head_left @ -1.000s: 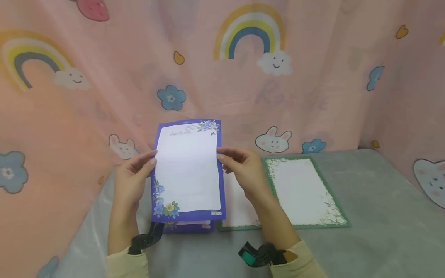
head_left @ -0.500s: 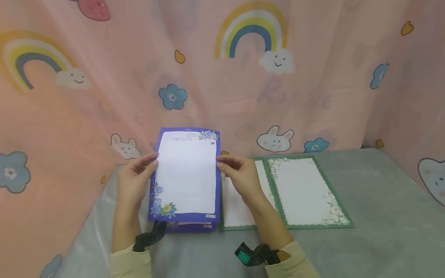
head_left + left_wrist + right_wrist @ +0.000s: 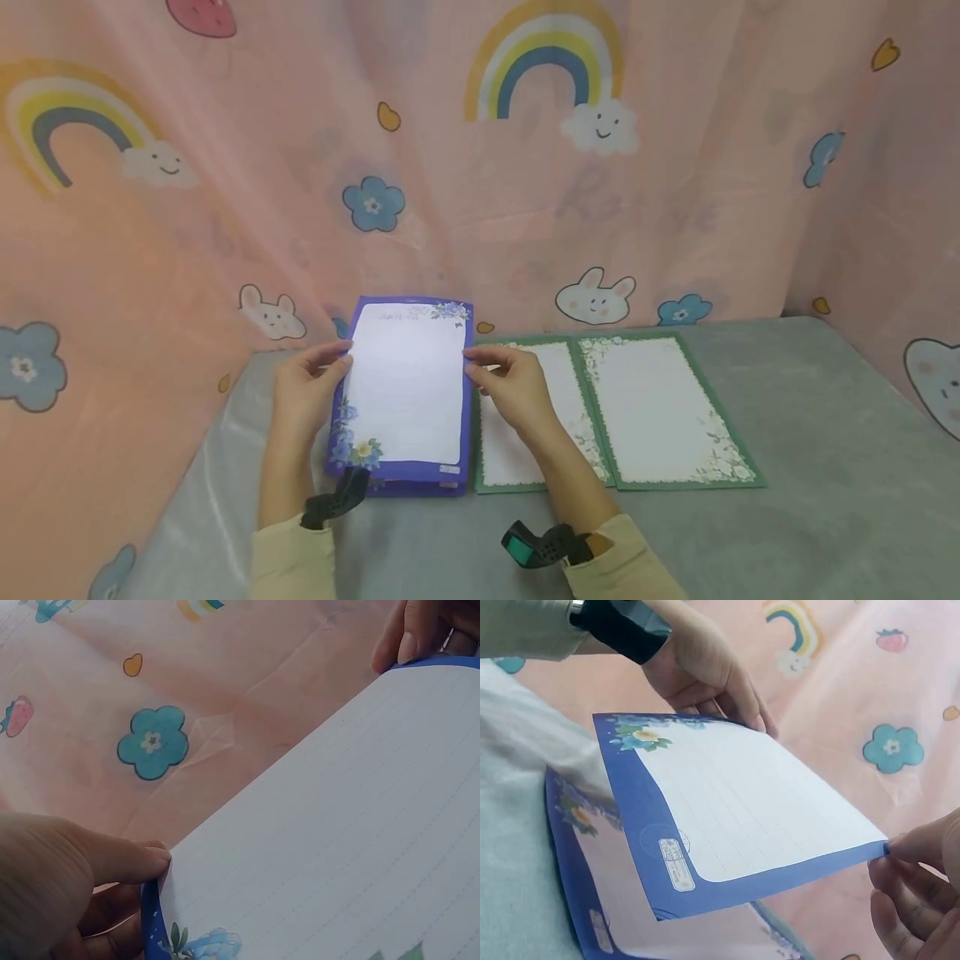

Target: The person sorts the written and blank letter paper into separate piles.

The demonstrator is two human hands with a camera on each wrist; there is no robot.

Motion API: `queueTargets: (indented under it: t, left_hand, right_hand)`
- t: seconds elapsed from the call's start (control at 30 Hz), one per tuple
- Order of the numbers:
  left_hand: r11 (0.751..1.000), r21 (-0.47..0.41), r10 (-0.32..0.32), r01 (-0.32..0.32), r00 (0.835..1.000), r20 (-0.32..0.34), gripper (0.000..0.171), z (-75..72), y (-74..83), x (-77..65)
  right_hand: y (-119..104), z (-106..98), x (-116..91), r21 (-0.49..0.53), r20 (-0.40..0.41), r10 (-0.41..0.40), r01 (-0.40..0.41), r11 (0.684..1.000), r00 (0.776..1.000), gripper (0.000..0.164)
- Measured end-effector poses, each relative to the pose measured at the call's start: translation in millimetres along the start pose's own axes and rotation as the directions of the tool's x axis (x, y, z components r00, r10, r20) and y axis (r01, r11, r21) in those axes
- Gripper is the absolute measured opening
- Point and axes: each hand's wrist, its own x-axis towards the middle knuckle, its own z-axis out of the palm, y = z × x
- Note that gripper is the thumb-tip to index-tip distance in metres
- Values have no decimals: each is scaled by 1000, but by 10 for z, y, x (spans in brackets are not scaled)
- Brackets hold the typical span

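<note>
A sheet of letter paper [image 3: 408,392] with a blue-purple border and blue flowers is held up between both hands. My left hand [image 3: 303,387] pinches its left edge between thumb and fingers, and my right hand [image 3: 513,387] pinches the right edge. In the right wrist view the raised sheet [image 3: 742,817] hangs tilted above a second blue-bordered sheet [image 3: 652,915], which lies on the table. Faint dotted lines run across the held paper [image 3: 322,810] in the left wrist view. From the head, most of the lower sheet [image 3: 420,489] is hidden beneath the held one.
Two green-bordered sheets with white flowers lie side by side on the right, the left one [image 3: 525,450] partly behind my right forearm and the other [image 3: 667,408] fully in view. A grey cloth covers the table [image 3: 810,417]. Behind hangs a pink patterned curtain [image 3: 480,183].
Both hands have lowered the held blue-bordered sheet toward the matching sheet below, bringing their bottom edges closer together in view. The green-bordered sheets have stayed in place.
</note>
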Motion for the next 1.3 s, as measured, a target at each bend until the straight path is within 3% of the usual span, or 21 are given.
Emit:
queueTargets:
  t: [0.33, 0.63, 0.8, 1.3]
  left_hand:
    - [1000, 28, -5, 3, 998, 66, 32, 96, -145, 60]
    - [995, 15, -100, 99, 992, 82, 33, 202, -225, 79]
    - [992, 28, -124, 122, 988, 87, 32, 251, -263, 97]
    - [993, 96, -78, 67, 991, 112, 33, 347, -444, 164]
  right_hand:
    - [157, 37, 29, -58, -13, 76, -76, 995, 997, 25]
    - [295, 46, 52, -87, 7, 81, -80, 993, 997, 24]
    - [372, 56, 70, -106, 15, 82, -80, 991, 997, 24]
    - [473, 95, 79, -149, -1, 135, -134, 980, 991, 24]
